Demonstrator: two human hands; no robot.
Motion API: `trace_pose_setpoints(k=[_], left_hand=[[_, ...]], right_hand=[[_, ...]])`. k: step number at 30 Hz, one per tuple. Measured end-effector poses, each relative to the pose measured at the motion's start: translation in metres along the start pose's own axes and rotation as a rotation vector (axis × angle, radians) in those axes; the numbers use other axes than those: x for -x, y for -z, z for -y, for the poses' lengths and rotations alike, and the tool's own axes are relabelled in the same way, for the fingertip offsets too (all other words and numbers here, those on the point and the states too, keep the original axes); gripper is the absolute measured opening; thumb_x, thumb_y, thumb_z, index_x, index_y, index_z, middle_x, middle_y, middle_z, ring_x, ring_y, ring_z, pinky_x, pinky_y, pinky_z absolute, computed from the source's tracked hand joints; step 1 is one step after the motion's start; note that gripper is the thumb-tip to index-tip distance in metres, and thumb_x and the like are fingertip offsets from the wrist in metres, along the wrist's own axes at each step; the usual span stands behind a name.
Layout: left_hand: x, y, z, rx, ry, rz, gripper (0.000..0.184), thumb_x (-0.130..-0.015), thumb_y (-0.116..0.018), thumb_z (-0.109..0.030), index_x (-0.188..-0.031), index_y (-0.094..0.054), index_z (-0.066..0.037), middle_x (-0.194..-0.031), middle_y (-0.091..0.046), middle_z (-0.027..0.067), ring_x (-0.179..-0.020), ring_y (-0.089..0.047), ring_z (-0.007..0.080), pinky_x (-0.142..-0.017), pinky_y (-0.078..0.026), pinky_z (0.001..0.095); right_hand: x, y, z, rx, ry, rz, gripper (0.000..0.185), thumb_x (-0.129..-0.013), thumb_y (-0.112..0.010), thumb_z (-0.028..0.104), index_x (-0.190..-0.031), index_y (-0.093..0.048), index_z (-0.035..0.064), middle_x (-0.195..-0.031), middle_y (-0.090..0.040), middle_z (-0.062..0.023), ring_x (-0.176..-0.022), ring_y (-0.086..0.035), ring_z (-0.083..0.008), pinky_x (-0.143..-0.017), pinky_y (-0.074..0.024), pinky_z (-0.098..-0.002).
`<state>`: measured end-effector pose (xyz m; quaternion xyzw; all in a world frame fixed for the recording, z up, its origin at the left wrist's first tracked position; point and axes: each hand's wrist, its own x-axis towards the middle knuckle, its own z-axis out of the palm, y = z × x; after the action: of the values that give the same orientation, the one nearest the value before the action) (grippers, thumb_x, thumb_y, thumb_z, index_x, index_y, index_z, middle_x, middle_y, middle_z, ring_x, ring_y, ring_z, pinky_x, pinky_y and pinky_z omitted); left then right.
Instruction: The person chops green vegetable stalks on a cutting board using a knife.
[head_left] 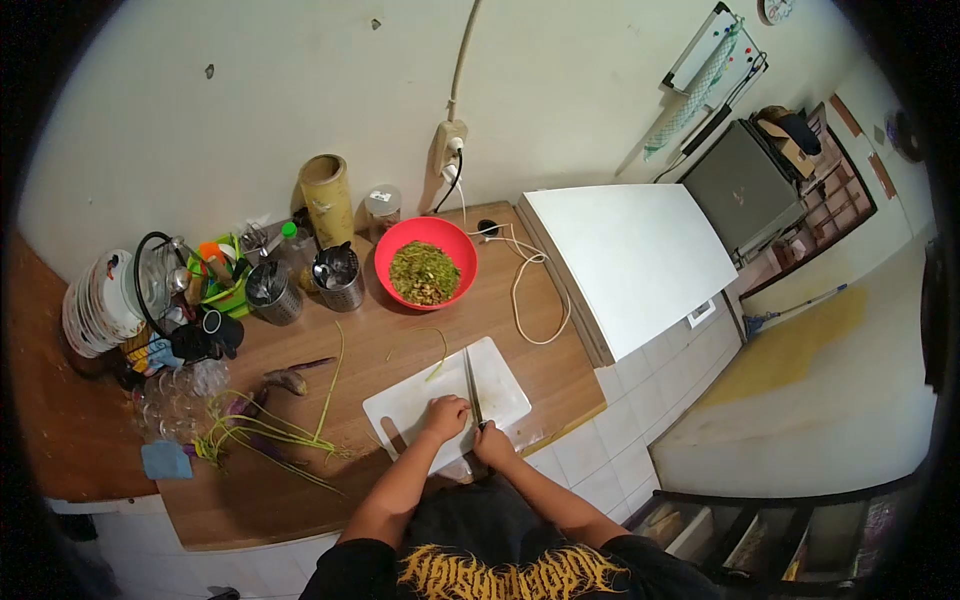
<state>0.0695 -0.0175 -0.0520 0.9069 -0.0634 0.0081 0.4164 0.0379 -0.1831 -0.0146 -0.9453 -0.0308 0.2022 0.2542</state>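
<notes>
Nearest is a black shirt (445,520); leftward, green stems (300,437) lie loose, probably for easy reach. A red bowl (468,262) of chopped greens (425,272) stands beyond the white board (502,375), presumably out of the way. Over the board, the left hand (447,415) curls its fingers together (around what, if anything, I can't tell). Just right of them is the knife (472,382), pointing away, its handle clamped in the fingers of the right hand (494,446), likely for control.
</notes>
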Motion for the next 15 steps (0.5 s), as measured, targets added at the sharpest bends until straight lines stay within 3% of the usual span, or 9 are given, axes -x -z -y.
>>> trace_pose_setpoints(k=[8,15], left_hand=[[0.000,-0.004,0.002,0.085,0.024,0.043,0.007,-0.079,-0.067,-0.016,-0.085,-0.070,-0.015,-0.090,-0.070,0.0044,-0.092,-0.067,0.0274,-0.082,-0.050,0.0446],[0.005,0.003,-0.002,0.015,-0.034,0.054,0.008,-0.078,-0.068,-0.017,-0.086,-0.068,-0.016,-0.086,-0.066,0.0033,-0.090,-0.065,0.0273,-0.085,-0.047,0.0462]], right_hand=[[-0.002,0.006,0.003,0.022,-0.043,0.075,0.042,-0.098,-0.051,0.030,-0.105,-0.051,-0.0107,-0.086,-0.066,-0.0353,-0.085,-0.067,-0.0515,-0.077,-0.0534,-0.0573],[0.004,0.005,0.006,-0.045,-0.042,0.076,0.039,-0.098,-0.052,0.030,-0.106,-0.052,-0.0087,-0.088,-0.067,-0.0335,-0.086,-0.067,-0.0497,-0.079,-0.0535,-0.0561]])
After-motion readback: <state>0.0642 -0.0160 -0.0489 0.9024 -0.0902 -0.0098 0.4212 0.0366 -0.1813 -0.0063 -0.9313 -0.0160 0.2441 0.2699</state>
